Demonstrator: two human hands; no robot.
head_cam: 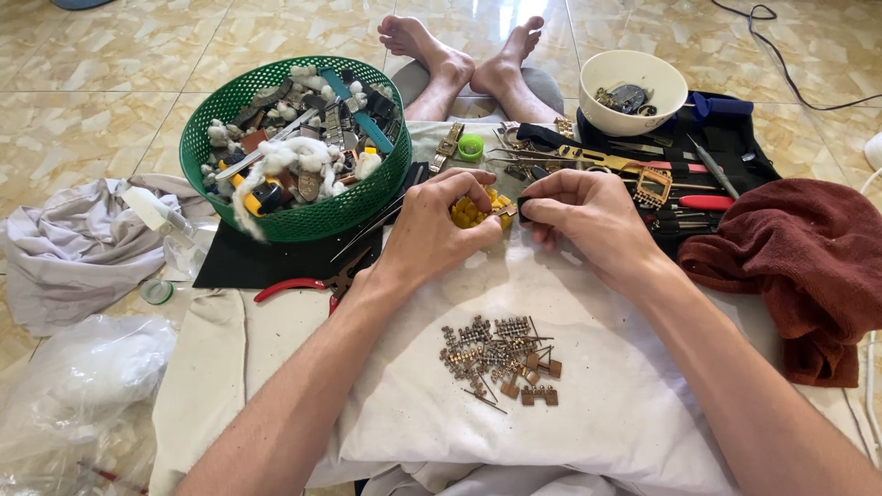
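Two hands meet over a white cloth (588,404) on the floor. The left hand (441,230) has its grip closed on a yellow link band (473,211); the right hand (588,216) pinches what appears to be a small dark part at the band's end. Loose brown links (501,354) lie just below, a green basket (294,147) stands to the left.

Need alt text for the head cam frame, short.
Seen from above, a seated person's left hand holds a small yellow block-like object against the right hand, which pinches a small dark part, over a white cloth. A pile of small metal links and pins lies on the cloth, with a green basket of parts to the left.
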